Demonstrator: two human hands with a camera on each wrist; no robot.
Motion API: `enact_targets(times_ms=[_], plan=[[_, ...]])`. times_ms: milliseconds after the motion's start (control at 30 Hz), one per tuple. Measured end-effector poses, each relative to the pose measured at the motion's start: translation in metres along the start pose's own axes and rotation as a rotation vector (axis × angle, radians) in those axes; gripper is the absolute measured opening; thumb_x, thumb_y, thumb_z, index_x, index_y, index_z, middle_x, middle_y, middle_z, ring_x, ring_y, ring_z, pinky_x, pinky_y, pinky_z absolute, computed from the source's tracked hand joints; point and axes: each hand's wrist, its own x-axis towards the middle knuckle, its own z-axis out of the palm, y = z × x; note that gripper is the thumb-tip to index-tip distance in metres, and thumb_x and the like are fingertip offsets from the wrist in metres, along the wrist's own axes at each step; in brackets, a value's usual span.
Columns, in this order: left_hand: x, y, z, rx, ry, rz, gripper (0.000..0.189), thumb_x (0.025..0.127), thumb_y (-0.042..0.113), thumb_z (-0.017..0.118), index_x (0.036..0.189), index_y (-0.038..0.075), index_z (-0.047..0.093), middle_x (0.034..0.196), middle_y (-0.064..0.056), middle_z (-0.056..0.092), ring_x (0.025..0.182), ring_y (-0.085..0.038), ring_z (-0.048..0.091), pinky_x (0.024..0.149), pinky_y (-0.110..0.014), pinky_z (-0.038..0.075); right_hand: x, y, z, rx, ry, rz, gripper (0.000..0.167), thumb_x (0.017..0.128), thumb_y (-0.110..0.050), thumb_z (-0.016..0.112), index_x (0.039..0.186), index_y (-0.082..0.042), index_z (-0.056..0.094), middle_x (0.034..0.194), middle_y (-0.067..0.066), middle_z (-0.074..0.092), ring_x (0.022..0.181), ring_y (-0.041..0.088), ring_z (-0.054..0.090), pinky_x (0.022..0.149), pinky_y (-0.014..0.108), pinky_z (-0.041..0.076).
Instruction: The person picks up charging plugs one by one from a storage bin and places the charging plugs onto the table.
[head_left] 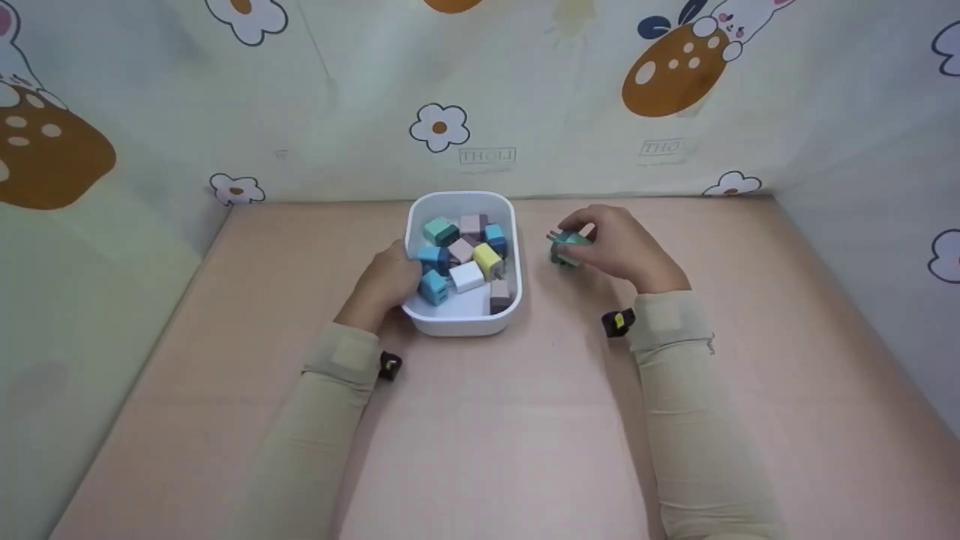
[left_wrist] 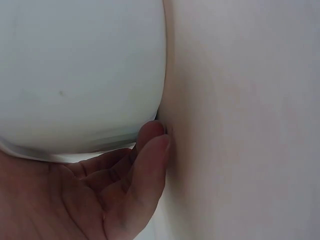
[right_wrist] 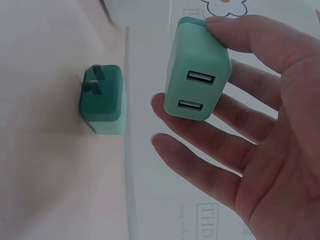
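Note:
My right hand [head_left: 619,244] pinches a mint-green USB charger [right_wrist: 197,72] between thumb and fingers, just right of the white bin [head_left: 461,327]. The charger's two USB ports face the right wrist camera. Beside it in that view, a second green charger [right_wrist: 102,102] with two metal prongs stands on the table. At the bin's left side is my left hand [head_left: 386,281]. In the left wrist view its loosely bent fingers [left_wrist: 145,172] lie along the outside of the bin wall, fingertips low near the tabletop.
Inside the bin lie several chargers, among them a yellow one [head_left: 487,260], a white one [head_left: 466,276], a green one [head_left: 440,230] and a blue one [head_left: 433,287]. The pink-covered table [head_left: 480,442] meets a flower-patterned backdrop [head_left: 337,142] just behind the bin.

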Motion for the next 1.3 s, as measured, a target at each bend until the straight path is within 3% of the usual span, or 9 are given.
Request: enact_targets(times_ms=[333,600,1300], plan=[[-0.002,0.0,0.0,-0.014,-0.011,-0.002,0.06,0.111,0.019,0.038,0.168,0.007,0.024,0.16,-0.018,0.047,0.134,-0.036,0.056,0.118,-0.056,0.044,0.003,0.012,0.005,0.0,-0.011,0.095,0.033,0.098,-0.026,0.075,0.129,-0.013,0.073,0.128,0.005,0.067,0.11,0.029,0.059,0.095,0.047,0.053],[-0.002,-0.002,0.0,0.009,0.003,0.019,0.058,0.11,0.019,0.037,0.166,0.006,0.028,0.158,-0.018,0.048,0.133,-0.037,0.056,0.119,-0.058,0.041,0.004,0.022,0.005,-0.006,-0.025,0.124,0.038,0.101,-0.02,0.069,0.136,-0.004,0.068,0.135,0.015,0.062,0.125,0.033,0.053,0.112,0.054,0.045],[-0.001,0.0,0.001,-0.002,-0.008,-0.007,0.058,0.111,0.021,0.038,0.166,0.008,0.027,0.158,-0.017,0.048,0.131,-0.036,0.057,0.117,-0.057,0.045,0.001,0.029,0.004,0.008,-0.012,0.226,0.04,0.104,-0.022,0.065,0.14,-0.005,0.065,0.141,0.018,0.058,0.123,0.036,0.054,0.11,0.054,0.048]])
